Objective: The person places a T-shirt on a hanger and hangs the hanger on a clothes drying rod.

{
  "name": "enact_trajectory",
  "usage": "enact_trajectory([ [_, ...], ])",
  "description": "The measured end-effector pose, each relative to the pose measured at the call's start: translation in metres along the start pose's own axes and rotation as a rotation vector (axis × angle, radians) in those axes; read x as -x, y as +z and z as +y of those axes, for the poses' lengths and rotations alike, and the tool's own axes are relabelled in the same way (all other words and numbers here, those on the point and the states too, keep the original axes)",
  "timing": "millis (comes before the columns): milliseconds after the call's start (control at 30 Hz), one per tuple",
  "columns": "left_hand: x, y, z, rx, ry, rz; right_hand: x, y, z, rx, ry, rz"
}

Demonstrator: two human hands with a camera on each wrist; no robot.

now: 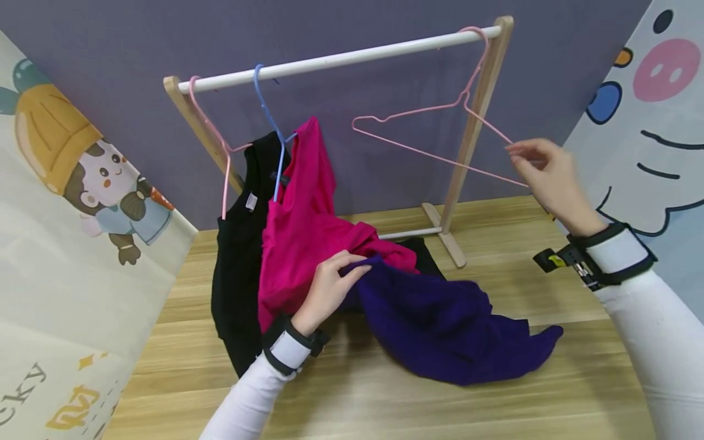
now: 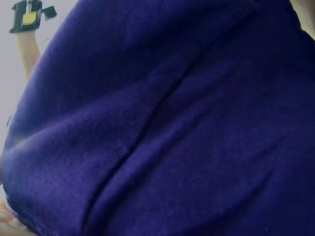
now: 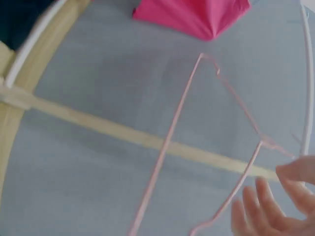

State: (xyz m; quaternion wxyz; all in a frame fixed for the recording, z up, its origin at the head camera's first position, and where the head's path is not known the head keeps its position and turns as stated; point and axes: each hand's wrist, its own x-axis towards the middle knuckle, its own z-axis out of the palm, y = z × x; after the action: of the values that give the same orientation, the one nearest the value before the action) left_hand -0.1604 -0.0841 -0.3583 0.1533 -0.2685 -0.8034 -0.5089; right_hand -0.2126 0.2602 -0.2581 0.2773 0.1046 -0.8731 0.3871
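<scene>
My left hand [image 1: 328, 287] pinches the edge of a dark purple garment [image 1: 429, 318] between thumb and fingers. The cloth droops to the right over the wooden surface and fills most of the left wrist view. My right hand [image 1: 550, 174] is at the right arm of a bare pink hanger [image 1: 407, 113], fingertips right by the wire in the head view. From the right wrist, its thumb and fingers [image 3: 266, 196] appear apart, with the hanger wire [image 3: 167, 142] beyond them. The hanger's hook sits over the rack's white bar [image 1: 341, 59], near its right end.
On the left of the bar, a black sleeveless top [image 1: 233, 263] hangs from a pink hanger [image 1: 225, 153], and a magenta garment [image 1: 297, 244] from a blue hanger [image 1: 269, 113]. Wooden posts [image 1: 470, 140] support the rack. Black cloth [image 1: 420, 250] lies behind the purple garment.
</scene>
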Motion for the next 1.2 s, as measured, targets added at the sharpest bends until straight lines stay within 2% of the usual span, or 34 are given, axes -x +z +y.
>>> enact_trajectory([
  [100, 0.002, 0.001, -0.003, 0.016, 0.007, -0.021, -0.016, -0.002, 0.001, 0.024, 0.026, 0.026],
  [300, 0.005, 0.001, -0.003, 0.012, 0.023, -0.041, -0.031, 0.002, 0.003, 0.006, 0.151, -0.14],
  [433, 0.005, 0.001, -0.003, 0.006, 0.017, -0.046, -0.036, 0.008, 0.001, -0.009, 0.168, -0.187],
  [633, 0.006, 0.0, -0.004, 0.013, 0.011, -0.059, -0.045, 0.019, -0.006, 0.008, 0.174, -0.147],
  [767, 0.007, 0.0, -0.003, 0.019, -0.007, -0.082, -0.05, 0.023, -0.011, -0.036, 0.21, -0.106],
  [933, 0.009, -0.005, 0.016, 0.039, -0.023, -0.103, -0.054, 0.027, -0.015, -0.066, 0.239, -0.077],
  [1033, 0.009, -0.008, 0.027, 0.044, -0.004, -0.103, -0.054, 0.027, -0.017, -0.108, 0.248, -0.051],
  [1200, 0.007, -0.01, 0.032, 0.046, 0.017, -0.105, -0.052, 0.022, -0.02, -0.194, 0.261, -0.009],
])
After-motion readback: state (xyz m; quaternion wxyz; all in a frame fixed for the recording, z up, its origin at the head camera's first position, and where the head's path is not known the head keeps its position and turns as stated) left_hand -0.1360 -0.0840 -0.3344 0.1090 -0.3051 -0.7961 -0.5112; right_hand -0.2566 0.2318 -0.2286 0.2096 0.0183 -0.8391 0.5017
